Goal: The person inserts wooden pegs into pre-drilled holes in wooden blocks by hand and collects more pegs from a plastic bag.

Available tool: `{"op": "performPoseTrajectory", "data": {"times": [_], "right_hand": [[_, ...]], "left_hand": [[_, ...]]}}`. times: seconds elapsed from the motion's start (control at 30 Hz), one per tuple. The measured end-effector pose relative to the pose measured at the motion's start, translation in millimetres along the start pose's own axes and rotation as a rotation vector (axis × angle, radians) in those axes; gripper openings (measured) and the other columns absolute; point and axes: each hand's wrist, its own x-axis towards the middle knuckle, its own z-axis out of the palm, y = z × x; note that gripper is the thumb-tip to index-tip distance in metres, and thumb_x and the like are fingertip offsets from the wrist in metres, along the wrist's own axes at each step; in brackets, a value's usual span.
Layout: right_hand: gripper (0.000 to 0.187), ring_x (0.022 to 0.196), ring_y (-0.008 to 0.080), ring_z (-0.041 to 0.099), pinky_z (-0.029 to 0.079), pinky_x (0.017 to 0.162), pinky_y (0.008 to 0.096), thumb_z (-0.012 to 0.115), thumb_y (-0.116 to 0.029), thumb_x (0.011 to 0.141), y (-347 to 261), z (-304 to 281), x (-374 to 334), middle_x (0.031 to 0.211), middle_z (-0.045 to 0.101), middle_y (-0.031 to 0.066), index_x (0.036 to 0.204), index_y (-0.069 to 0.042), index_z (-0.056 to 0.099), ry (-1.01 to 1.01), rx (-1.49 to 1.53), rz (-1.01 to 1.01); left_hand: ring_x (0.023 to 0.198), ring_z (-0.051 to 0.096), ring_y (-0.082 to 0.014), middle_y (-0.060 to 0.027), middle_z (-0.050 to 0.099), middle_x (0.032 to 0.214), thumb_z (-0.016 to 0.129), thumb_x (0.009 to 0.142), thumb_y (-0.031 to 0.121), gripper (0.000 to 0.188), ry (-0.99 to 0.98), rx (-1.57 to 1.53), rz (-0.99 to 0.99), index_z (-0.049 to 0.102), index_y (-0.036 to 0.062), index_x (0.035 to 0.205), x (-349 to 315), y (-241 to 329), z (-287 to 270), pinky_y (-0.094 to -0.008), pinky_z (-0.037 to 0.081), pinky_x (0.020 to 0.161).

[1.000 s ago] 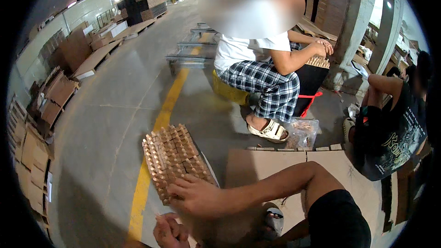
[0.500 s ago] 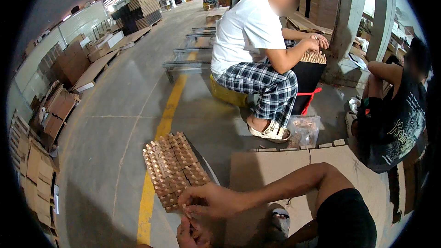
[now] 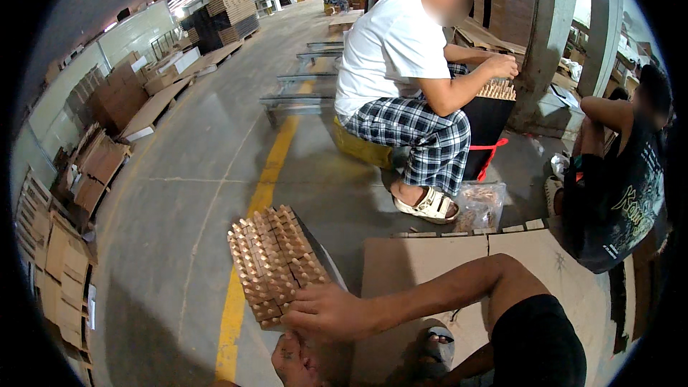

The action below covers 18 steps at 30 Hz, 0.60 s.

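A stack of brown boards (image 3: 264, 308) stands in front of me, its top face set with rows of pale wooden dowels (image 3: 276, 244) that stick up. My right hand (image 3: 331, 313) is at the near right corner of that face, fingers bent together and pointing left; its fingertips are partly hidden, and so is anything between them. Just below it, near the lower edge, my left hand (image 3: 295, 362) is curled closed, thumb side up. What it holds, if anything, cannot be made out.
A large cardboard sheet (image 3: 423, 265) lies to the right by my sandalled foot (image 3: 437, 344). Ahead, a person in a white shirt (image 3: 394, 43) works at a similar dowelled stack (image 3: 496, 89), with a clear bag of dowels (image 3: 480, 204) nearby. Another person (image 3: 609, 179) sits at right.
My right hand has gone from a pinch above my left hand to the near corner of the stack. My left hand has dropped slightly. The view has shifted a little.
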Motion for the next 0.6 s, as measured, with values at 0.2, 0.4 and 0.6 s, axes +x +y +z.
{"op": "performPoseTrajectory", "data": {"times": [0.2, 0.4, 0.6], "right_hand": [[0.023, 0.073, 0.0249, 0.057, 0.048, 0.063, 0.0358, 0.068, -0.011, 0.072, 3.6, -2.5, 5.5, 0.079, 0.055, 0.0071, 0.092, -0.003, 0.057, 0.003, -0.041, -0.048], [0.028, 0.075, 0.0241, 0.058, 0.048, 0.063, 0.0342, 0.07, -0.011, 0.07, 8.2, -4.0, 0.8, 0.082, 0.056, 0.0075, 0.094, -0.004, 0.057, -0.035, -0.022, -0.046], [0.036, 0.081, 0.0257, 0.059, 0.049, 0.069, 0.0373, 0.071, -0.015, 0.068, 1.7, -9.5, 5.7, 0.087, 0.058, 0.0066, 0.1, -0.005, 0.058, -0.133, -0.092, -0.019]], "left_hand": [[0.045, 0.036, -0.0077, 0.0022, 0.049, 0.063, 0.053, 0.1, 0.029, 0.026, -0.391, -0.072, 0.05, 0.065, 0.0073, 0.109, 26.1, -21.5, -26.0, -0.0245, 0.034, 0.039], [0.04, 0.029, -0.0093, 0.0014, 0.046, 0.06, 0.051, 0.101, 0.027, 0.022, -0.386, 0.107, 0.193, 0.064, 0.0092, 0.096, 28.6, -27.6, -21.0, -0.0253, 0.029, 0.038], [0.039, 0.03, -0.0089, 0.0017, 0.044, 0.057, 0.055, 0.099, 0.034, 0.027, -0.385, 0.324, 0.459, 0.066, 0.0106, 0.107, 73.2, -83.2, -60.8, -0.0264, 0.029, 0.037]]}}
